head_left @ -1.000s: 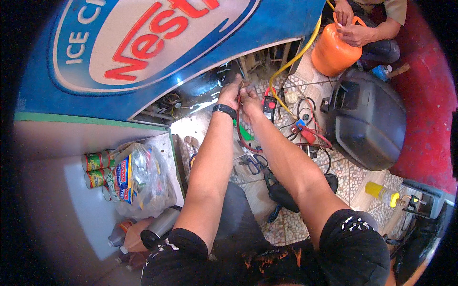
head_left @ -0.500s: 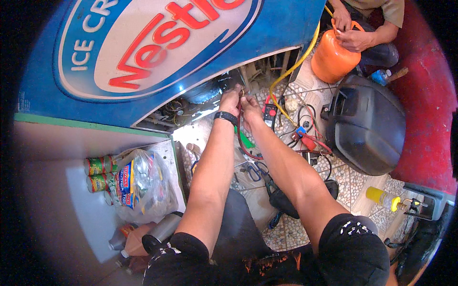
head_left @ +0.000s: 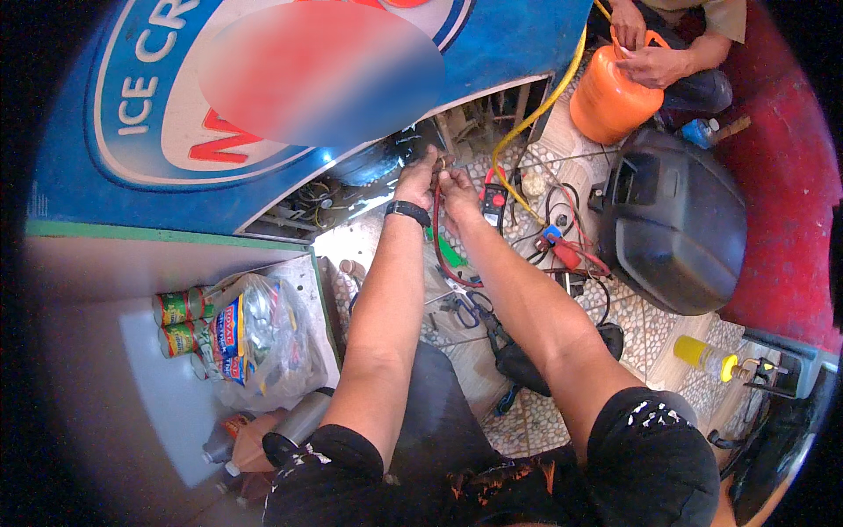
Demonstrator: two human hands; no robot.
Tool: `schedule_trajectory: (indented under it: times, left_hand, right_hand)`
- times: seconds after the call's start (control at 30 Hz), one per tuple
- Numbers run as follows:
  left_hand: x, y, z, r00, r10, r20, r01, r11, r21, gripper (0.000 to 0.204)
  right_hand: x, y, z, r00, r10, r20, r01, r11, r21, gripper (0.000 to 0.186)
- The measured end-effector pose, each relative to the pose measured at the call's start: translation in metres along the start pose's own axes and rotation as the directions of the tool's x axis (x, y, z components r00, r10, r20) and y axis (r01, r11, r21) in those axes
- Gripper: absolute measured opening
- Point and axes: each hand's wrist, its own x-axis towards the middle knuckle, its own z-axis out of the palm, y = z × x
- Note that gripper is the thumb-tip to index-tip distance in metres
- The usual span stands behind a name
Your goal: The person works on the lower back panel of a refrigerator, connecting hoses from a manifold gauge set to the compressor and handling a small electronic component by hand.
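**Your left hand (head_left: 414,183) and right hand (head_left: 458,195) meet at a red hose (head_left: 437,230)**

Your right thumb and fingers are pinched closed around the hose's upper end, where a small brass-coloured fitting (head_left: 443,163) shows between your two hands. Your left fingers are bent beside that fitting; whether they grip it, you cannot tell from this view. The hose drops between your wrists, then bends rightward under your right forearm.

Just beyond your left hand is the open lower compartment of a blue cabinet (head_left: 500,53). Just right of your right hand lies a red-and-black clamp meter (head_left: 495,202), with a yellow hose (head_left: 502,140) curving past it. Nearer you than your right hand are a green object (head_left: 450,252) and scissors (head_left: 471,313). Well off to the right, another person's hands (head_left: 652,67) hold an orange tank (head_left: 613,98).
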Motion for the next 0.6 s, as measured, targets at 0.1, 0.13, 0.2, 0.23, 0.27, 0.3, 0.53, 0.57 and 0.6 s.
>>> schedule_trajectory:
  times: [0.1, 0.13, 0.2, 0.23, 0.27, 0.3, 0.53, 0.57, 0.6]
  left_hand:
    - [0.007, -0.003, 0.004, 0.999, -0.008, 0.039, 0.007, 1.0, 0.025, 0.023]
    - [0.013, -0.002, -0.012, 1.0, 0.02, 0.013, -0.021, 0.999, 0.03, 0.024]
    - [0.02, -0.001, -0.021, 0.996, 0.019, -0.083, -0.012, 0.996, 0.083, 0.023]
    - [0.018, -0.005, -0.015, 0.996, 0.022, -0.084, -0.016, 0.997, 0.07, 0.023]
    - [0.015, -0.008, -0.009, 0.996, 0.027, -0.085, -0.022, 0.998, 0.058, 0.023]
    - [0.012, -0.007, -0.005, 0.999, 0.029, -0.019, -0.028, 0.999, 0.041, 0.028]
    - [-0.026, -0.002, -0.02, 0.968, 0.219, -0.12, -0.058, 0.664, 0.745, 0.051]
    - [-0.038, 0.002, -0.025, 0.963, 0.255, 0.089, -0.198, 0.443, 0.875, 0.049]
    - [-0.062, 0.012, -0.017, 0.949, 0.27, 0.165, -0.263, 0.383, 0.885, 0.043]
  right_hand:
    - [0.012, 0.004, -0.009, 0.999, -0.033, -0.02, 0.032, 0.997, -0.072, 0.018]
    - [0.005, 0.009, 0.004, 1.0, -0.021, -0.008, 0.02, 0.994, -0.108, 0.018]
    - [0.0, 0.011, 0.012, 1.0, -0.029, 0.011, 0.03, 0.993, -0.115, 0.02]
    - [0.001, 0.009, 0.008, 0.999, -0.041, 0.006, 0.042, 0.991, -0.124, 0.02]
    - [0.0, 0.007, 0.004, 0.999, -0.045, -0.007, 0.044, 0.992, -0.115, 0.02]
    - [0.002, 0.005, 0.002, 0.998, -0.057, -0.014, 0.055, 0.993, -0.1, 0.019]
    - [-0.028, -0.026, -0.043, 0.98, -0.199, 0.009, 0.157, 0.745, -0.648, 0.039]
    - [-0.034, -0.034, -0.069, 0.97, -0.242, 0.013, 0.167, 0.627, -0.761, 0.04]
    - [-0.039, -0.052, -0.093, 0.968, -0.236, 0.082, 0.196, 0.519, -0.832, 0.036]
